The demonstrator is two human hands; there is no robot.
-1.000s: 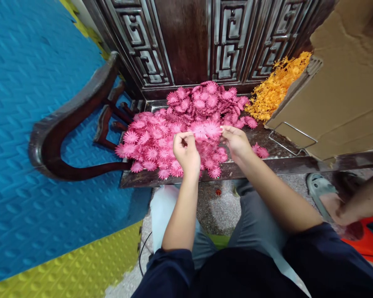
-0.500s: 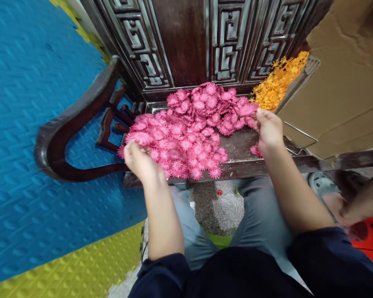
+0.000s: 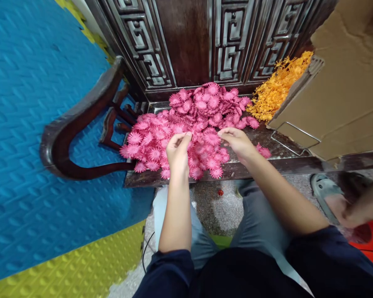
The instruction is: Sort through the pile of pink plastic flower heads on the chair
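A heap of pink artificial flower heads lies on a dark wooden bench seat. Over the front of the heap, my left hand has thumb and forefinger pinched together; whatever they hold is too small or hidden to make out. My right hand faces it from the right, thumb and finger closed at the edge of a pink flower head. A gap with pink flowers behind it separates the two hands. A few loose pink flowers rest on the seat beyond my right wrist.
Orange artificial flowers are piled at the back right beside a cardboard box. A bent wire frame stands before the box. The curved wooden armrest borders the left. Another person's foot in a sandal is at right.
Both hands have come inward from the two ends of the heap to its front middle. The pink flower formerly in my right hand at the far right has moved with it.
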